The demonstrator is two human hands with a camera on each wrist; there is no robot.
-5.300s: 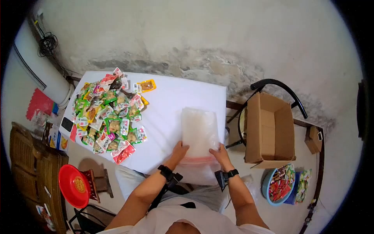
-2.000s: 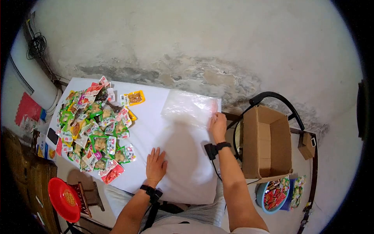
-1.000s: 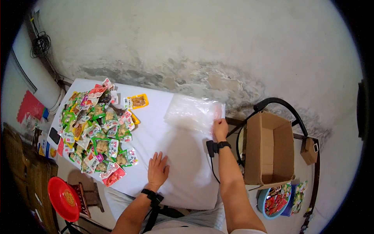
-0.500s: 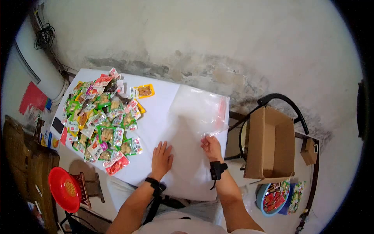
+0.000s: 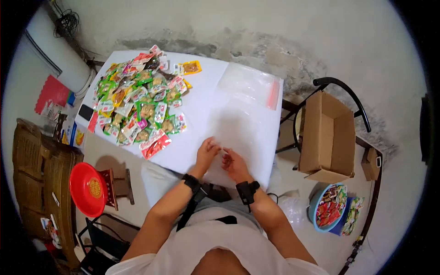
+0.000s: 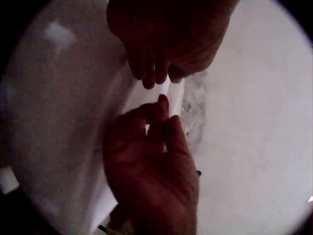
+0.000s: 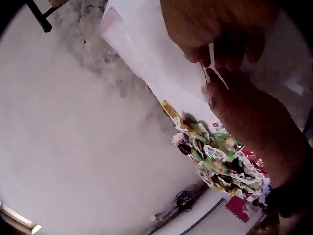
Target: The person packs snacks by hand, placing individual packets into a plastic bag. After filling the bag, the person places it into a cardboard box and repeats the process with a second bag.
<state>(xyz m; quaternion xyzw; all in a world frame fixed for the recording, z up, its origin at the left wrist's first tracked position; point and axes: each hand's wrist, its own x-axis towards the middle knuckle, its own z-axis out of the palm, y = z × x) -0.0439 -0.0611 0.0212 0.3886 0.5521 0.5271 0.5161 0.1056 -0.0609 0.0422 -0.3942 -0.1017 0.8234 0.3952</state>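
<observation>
Close together over the front of the white-covered table (image 5: 201, 110), my left hand (image 5: 206, 155) and right hand (image 5: 236, 166) pinch a clear plastic bag between their fingertips. In the right wrist view a thin reddish edge of this bag (image 7: 205, 78) runs between the fingers; the rest of it barely shows. The left wrist view has the left hand (image 6: 151, 161) below, thumb and fingers drawn together, facing the right hand (image 6: 164, 44). More clear bags (image 5: 247, 82) with a pink-red strip lie flat at the table's back right.
A heap of colourful snack packets (image 5: 142, 103) covers the table's left side, with a phone (image 5: 85, 112) beside it. An open cardboard box (image 5: 326, 137) sits on a chair at right. Below it stands a blue basin (image 5: 311, 215) of packets. A red basin (image 5: 82, 192) is at left.
The right hand has drawn a clear bag from the stack at the back right towards the body. My left hand has lifted from resting flat on the table and joined it.
</observation>
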